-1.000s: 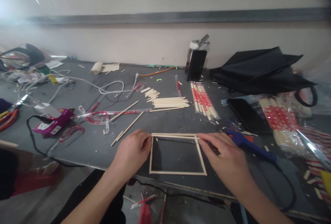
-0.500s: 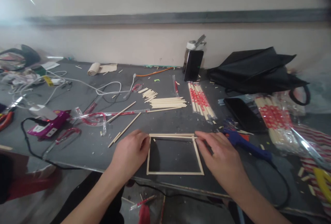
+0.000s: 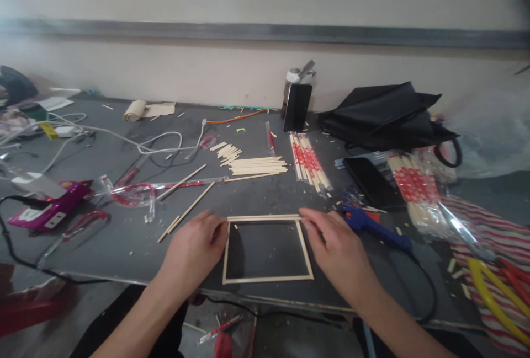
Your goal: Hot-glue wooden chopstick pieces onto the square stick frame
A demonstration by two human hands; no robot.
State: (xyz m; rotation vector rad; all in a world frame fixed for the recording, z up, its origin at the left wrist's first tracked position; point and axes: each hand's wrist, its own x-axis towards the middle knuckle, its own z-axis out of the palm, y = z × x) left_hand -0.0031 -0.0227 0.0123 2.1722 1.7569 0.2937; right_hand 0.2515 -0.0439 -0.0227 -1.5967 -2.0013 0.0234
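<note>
A rectangular frame of pale wooden sticks lies flat near the table's front edge. Along its far side runs a loose-looking wooden stick, close against the frame's own far bar. My left hand pinches the left end of this stick at the frame's far left corner. At the far right corner, my right hand has its thumb and fingers closed on the other end. Fingertips partly hide both ends. Beyond the hands lie a row of wooden sticks and a heap of short cut pieces.
A blue glue gun with a cable lies right of my right hand. Packaged chopsticks, a phone and a black bag are farther back. A purple device and white cables occupy the left; yellow-handled pliers lie right.
The view has turned slightly right, so everything sits farther left in it. Both hands stay at the stick's ends, and the stick now lies nearer and more parallel to the frame's far bar.
</note>
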